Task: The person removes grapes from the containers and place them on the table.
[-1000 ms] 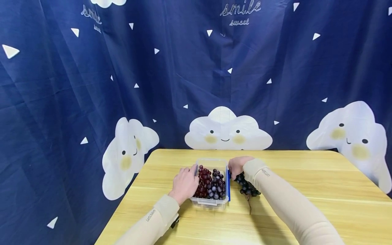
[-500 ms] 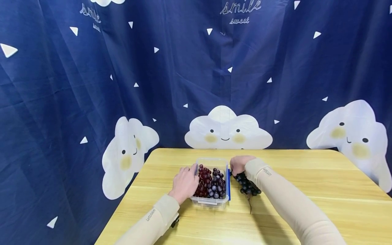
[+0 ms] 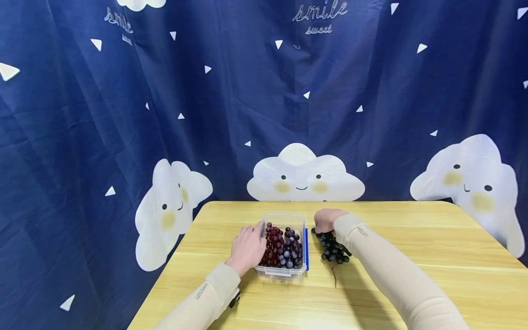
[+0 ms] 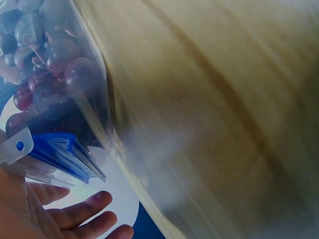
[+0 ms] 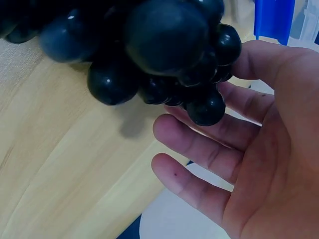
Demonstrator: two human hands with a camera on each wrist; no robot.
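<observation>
A clear plastic food box point(image 3: 280, 272) with blue clip flaps holds bunches of red grapes point(image 3: 272, 247) and purple grapes point(image 3: 290, 253). My left hand point(image 3: 247, 245) rests along the box's left side, a finger up at the rim. In the left wrist view its fingers point(image 4: 82, 209) spread loosely beside a blue flap point(image 4: 70, 154). To the right of the box lies a bunch of black grapes point(image 3: 333, 252), its thin stem trailing toward me. My right hand point(image 3: 327, 221) holds its far end, thumb point(image 5: 256, 57) and index finger partly hidden behind the grapes.
The box and the grapes stand on a light wooden table point(image 3: 396, 247). At its far edge hangs a dark blue curtain point(image 3: 231, 91) with printed clouds. A blue flap point(image 3: 307, 250) hangs down the box's right side, between box and black grapes.
My right hand has moved slightly right, away from the box, and the near end of the black bunch by that hand shifts with it. The left hand and the box stay put.
</observation>
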